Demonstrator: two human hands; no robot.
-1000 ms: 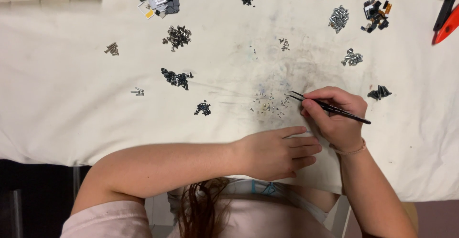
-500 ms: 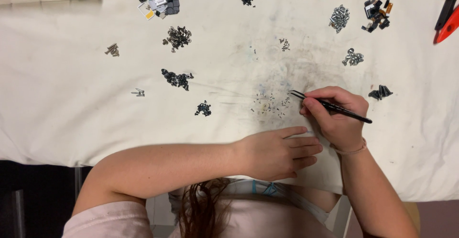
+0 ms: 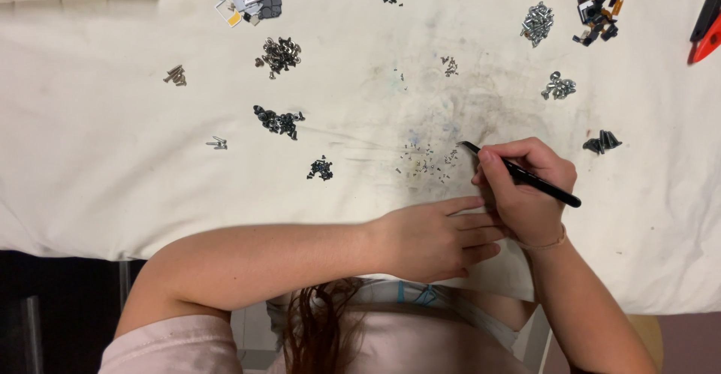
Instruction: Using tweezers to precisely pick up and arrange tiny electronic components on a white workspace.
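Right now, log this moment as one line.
right hand: gripping black tweezers | tips: beside tiny screws | left hand: flat on cloth

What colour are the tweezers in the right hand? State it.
Black, seen in the head view: the tweezers are held in the right hand.

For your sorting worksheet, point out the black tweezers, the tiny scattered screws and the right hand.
black tweezers [image 3: 535, 182], head view, mid-shaft.
tiny scattered screws [image 3: 424, 161], head view, cluster's middle.
right hand [image 3: 526, 194], head view, knuckles.

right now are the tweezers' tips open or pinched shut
Pinched shut: the black tweezers in the right hand end in a single point.
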